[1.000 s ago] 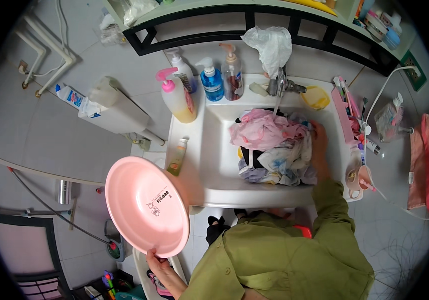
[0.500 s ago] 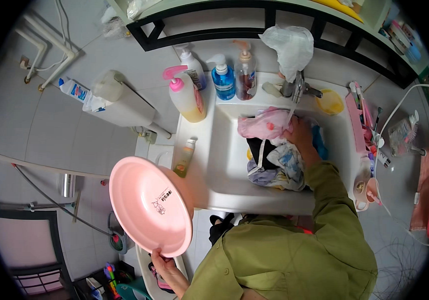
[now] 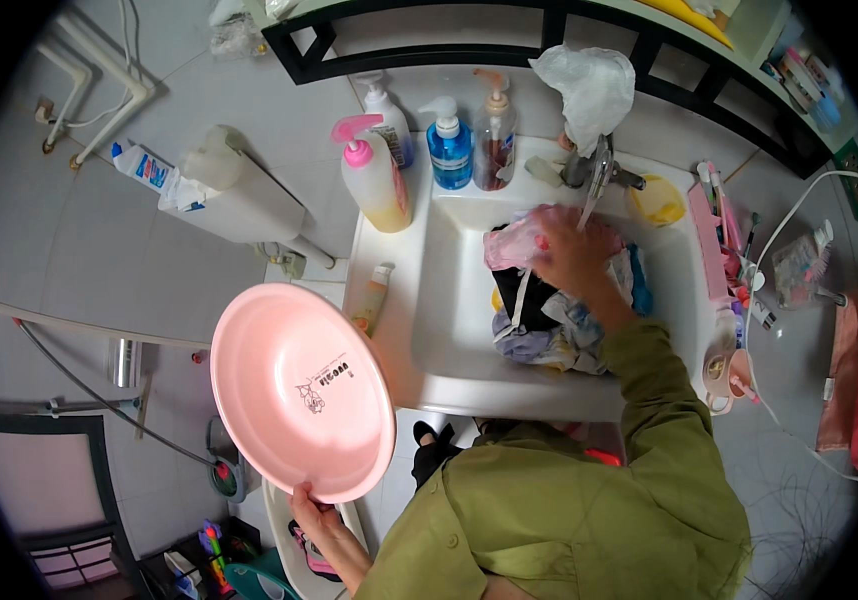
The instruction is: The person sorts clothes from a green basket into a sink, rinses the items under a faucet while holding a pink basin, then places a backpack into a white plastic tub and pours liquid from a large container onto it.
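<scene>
The left hand (image 3: pixel 314 512) holds a pink basin (image 3: pixel 301 390) by its lower rim, fingers curled around the edge, the basin tilted up on its side and well clear of the sink (image 3: pixel 419 330), out over the floor. The right hand (image 3: pixel 569 255) is down in the sink, closed on a pink garment (image 3: pixel 511 243) at the top of a heap of wet clothes (image 3: pixel 559 320) lying under the tap (image 3: pixel 594 165); a white strap hangs from the pile. How tightly the fingers grip the cloth cannot be told, as the back of the hand covers them.

Soap bottles (image 3: pixel 419 150) stand in a row along the back edge of the sink, close to the clothes.

Risks, as judged: the basin is held at one point of the rim only and could swing or slip from a wet hand. Lifting the heavy heap one-handed could drop garments or drip water onto the tiled floor. A trailing strap could catch the tap or knock over a bottle.
</scene>
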Demonstrator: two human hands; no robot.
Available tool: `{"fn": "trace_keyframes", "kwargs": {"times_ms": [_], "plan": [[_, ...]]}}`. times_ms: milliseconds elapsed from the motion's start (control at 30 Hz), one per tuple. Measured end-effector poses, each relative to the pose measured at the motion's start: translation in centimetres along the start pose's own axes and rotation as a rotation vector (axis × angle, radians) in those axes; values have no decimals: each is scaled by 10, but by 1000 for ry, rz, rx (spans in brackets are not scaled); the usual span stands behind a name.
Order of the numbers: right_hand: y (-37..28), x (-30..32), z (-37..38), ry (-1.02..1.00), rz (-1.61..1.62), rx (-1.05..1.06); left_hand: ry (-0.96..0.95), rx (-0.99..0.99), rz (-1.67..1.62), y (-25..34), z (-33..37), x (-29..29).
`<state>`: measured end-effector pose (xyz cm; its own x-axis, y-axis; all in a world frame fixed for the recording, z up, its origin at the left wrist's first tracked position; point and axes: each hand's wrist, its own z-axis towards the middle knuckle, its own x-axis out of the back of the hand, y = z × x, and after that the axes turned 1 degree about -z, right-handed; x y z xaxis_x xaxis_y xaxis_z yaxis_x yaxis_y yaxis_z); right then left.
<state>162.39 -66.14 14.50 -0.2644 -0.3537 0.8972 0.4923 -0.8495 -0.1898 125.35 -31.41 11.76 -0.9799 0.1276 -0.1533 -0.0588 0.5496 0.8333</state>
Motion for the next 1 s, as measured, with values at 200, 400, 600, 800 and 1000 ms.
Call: {"fn": "trace_keyframes", "kwargs": {"times_ms": [200,400,600,800,1000], "plan": [[-34,-69,-45,-77,-484,234,-47,20,27,2,-6,-8],[-68,-80,-62,-125,-12,280,-29,-36,-47,10,-10,14],[-46,-9,-89,-221,213,-179,-74,-72,-21,22,-25,31],[45,10,-98,-19,508,-471,-46,17,-42,43,-37,49],[8,69,-69,164,430,-334,-9,44,-65,50,-36,55]]}}
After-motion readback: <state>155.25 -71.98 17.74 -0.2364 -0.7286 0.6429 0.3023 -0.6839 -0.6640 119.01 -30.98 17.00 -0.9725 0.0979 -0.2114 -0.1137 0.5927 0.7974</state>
